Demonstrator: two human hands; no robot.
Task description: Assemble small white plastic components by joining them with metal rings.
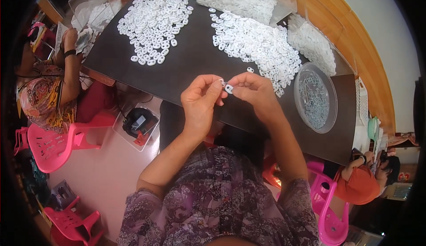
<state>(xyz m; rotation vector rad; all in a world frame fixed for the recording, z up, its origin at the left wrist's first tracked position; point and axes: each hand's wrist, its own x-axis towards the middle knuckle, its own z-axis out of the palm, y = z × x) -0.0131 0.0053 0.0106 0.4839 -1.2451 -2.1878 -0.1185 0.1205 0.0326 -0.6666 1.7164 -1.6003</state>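
Note:
Over the front edge of the table, my two hands meet at the fingertips. A small white oval plastic piece (pixel 229 88) with holes is pinched between the thumb and fingers of my right hand (pixel 257 94). My left hand (pixel 202 102) is closed in a pinch right beside it, on something tiny that I cannot make out. Ahead to the right lies a heap of small white plastic pieces (pixel 257 40). A second heap of white two-holed oval pieces (pixel 155 22) spreads at the far left. A round clear tub (pixel 333 108) of small grey metal-looking parts stands right of my right hand.
A clear bin (pixel 284 4) full of white pieces stands at the back, with another filled clear container (pixel 330 55) to its right. Co-workers sit at the left (pixel 49 86) and right (pixel 361 184). Pink plastic chairs (pixel 51 144) stand on the floor.

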